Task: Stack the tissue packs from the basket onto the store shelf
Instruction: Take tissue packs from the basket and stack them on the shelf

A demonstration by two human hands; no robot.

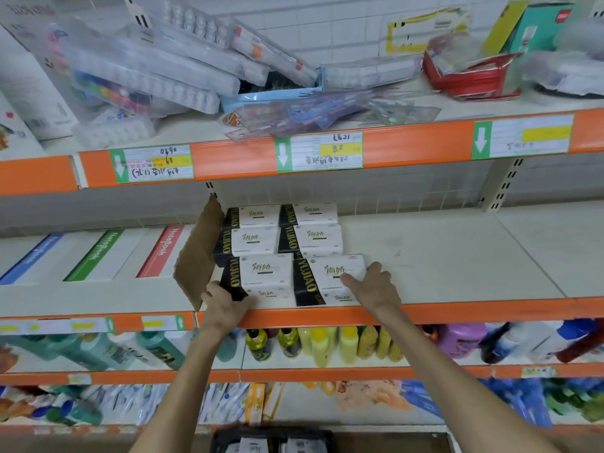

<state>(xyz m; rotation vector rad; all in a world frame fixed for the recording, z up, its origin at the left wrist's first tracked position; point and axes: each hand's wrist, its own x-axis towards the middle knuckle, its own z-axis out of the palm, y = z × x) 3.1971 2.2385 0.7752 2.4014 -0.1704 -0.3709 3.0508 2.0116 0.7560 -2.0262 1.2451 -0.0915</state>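
Left hand [225, 305] grips the front tissue pack [268, 276] on the shelf [457, 256]; right hand [376, 286] presses loose-fingered on the neighbouring pack [327, 282]

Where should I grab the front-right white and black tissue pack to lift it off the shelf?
Probably grab the front-right tissue pack by its open right end and flat top, from the front: the front-left tissue pack crowds its other end, more packs stand behind.

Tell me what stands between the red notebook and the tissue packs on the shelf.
A brown cardboard sheet, on edge, separates the red notebook from the tissue packs, per the head view.
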